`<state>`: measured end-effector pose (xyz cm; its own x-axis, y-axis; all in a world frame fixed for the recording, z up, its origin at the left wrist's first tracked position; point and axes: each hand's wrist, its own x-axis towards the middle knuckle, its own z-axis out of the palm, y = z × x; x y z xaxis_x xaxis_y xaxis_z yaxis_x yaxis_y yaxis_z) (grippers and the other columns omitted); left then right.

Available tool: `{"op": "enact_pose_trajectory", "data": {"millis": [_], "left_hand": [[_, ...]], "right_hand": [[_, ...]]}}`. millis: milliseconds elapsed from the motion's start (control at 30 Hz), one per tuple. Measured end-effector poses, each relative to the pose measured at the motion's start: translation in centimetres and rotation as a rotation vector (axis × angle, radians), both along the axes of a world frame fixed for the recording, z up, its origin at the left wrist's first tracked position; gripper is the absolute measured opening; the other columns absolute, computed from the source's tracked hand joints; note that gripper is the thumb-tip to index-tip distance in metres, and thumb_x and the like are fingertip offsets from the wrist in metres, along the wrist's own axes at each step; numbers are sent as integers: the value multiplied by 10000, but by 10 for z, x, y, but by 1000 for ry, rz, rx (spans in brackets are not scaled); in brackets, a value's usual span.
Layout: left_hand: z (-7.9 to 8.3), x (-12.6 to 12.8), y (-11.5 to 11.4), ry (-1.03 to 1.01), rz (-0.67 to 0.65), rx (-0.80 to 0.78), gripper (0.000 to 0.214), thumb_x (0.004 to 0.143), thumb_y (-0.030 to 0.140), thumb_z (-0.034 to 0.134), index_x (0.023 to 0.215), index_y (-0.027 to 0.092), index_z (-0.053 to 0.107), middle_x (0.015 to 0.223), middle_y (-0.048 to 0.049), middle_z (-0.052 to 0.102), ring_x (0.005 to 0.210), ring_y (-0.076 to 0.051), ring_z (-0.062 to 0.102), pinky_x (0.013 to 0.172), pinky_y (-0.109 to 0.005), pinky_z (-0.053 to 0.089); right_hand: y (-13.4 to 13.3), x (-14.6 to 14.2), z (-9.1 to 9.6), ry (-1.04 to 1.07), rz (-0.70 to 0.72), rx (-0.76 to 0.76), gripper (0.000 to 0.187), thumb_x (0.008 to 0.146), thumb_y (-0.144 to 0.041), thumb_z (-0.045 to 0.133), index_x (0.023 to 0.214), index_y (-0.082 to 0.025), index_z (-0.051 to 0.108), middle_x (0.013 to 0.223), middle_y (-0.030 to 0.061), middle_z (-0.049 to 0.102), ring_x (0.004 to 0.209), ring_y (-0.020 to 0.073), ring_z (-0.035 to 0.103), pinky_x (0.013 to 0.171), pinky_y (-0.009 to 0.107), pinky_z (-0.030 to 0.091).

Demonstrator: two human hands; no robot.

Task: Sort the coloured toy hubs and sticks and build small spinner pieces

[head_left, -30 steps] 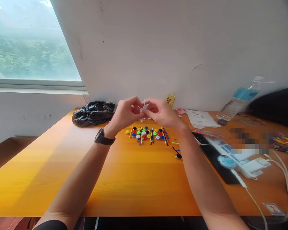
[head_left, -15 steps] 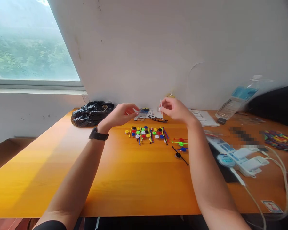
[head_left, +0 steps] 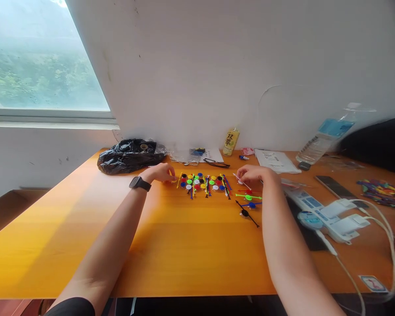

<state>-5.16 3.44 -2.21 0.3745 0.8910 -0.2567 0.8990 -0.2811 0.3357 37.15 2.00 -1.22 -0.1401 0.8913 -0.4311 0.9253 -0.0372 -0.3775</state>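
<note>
My left hand (head_left: 163,172) is down at the left end of the colored pieces. Its fingertips close on a small yellow disc (head_left: 174,180), which they partly cover. A white arrow spinner (head_left: 238,181) is pinched in my right hand (head_left: 251,174), low over the table beyond the assembled spinners. Nearest to it lie a red spinner (head_left: 246,191), a green spinner (head_left: 248,197), a blue spinner (head_left: 251,205) and a black spinner (head_left: 244,213). Between my hands are several colored discs, such as a white disc (head_left: 188,187), and loose arrow sticks (head_left: 207,186).
A black plastic bag (head_left: 127,158) lies at the back left. Along the wall stand a yellow drink carton (head_left: 231,142) and papers (head_left: 276,161). To the right are a tilted water bottle (head_left: 325,136), a power strip (head_left: 329,219) with cables, a phone (head_left: 339,189) and a colorful pile (head_left: 383,193).
Both hands have come down toward the table and apart. My left hand has reached the yellow disc; my right hand has carried the white spinner down and right, beside the red one.
</note>
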Motion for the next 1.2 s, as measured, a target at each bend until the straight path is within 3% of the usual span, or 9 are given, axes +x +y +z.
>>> {"op": "enact_pose_trajectory", "data": {"millis": [133,400,533,733,967,1200], "left_hand": [[-1,4,-2,-16,40,-70,443,786,542,763,1049,186,769,821,-62,799,727,-204,732,611,-224,503],[-2,13,-5,-36,40,-46,195,829,299,673,948,172,761,781,-58,791,746,-198,745,642,-215,513],[1,13,-7,-41,29,-33,213,783,189,665,965,174,774,824,-49,797,751,-186,750,620,-199,503],[6,7,-5,-14,20,29,327,763,149,627,999,208,846,857,-56,804,740,-196,727,629,-222,500],[-7,12,2,-32,-7,96,283,830,337,692,1012,201,860,1049,-97,819,878,-240,735,649,-245,500],[-15,15,5,-22,-34,106,307,797,430,734,915,173,851,969,-115,817,836,-244,723,618,-262,468]], "right_hand": [[8,5,-2,-25,-6,-52,350,569,-413,903,867,-248,824,872,36,792,802,233,710,709,291,556],[8,18,-4,-2,41,-309,464,509,-392,913,953,-268,867,908,46,819,864,252,737,665,271,554],[8,19,1,41,55,-201,482,566,-413,909,1023,-272,856,1005,65,821,1006,276,743,779,287,582],[10,15,6,161,-106,-40,517,749,-478,821,1196,-226,750,1157,134,784,1078,289,742,807,320,611],[0,-1,23,162,-65,20,550,784,-488,817,1258,-226,721,1229,144,763,1061,296,752,830,350,626],[-3,-6,29,135,-63,15,524,835,-479,784,1274,-203,709,1226,158,764,1066,287,755,829,337,628]]}}
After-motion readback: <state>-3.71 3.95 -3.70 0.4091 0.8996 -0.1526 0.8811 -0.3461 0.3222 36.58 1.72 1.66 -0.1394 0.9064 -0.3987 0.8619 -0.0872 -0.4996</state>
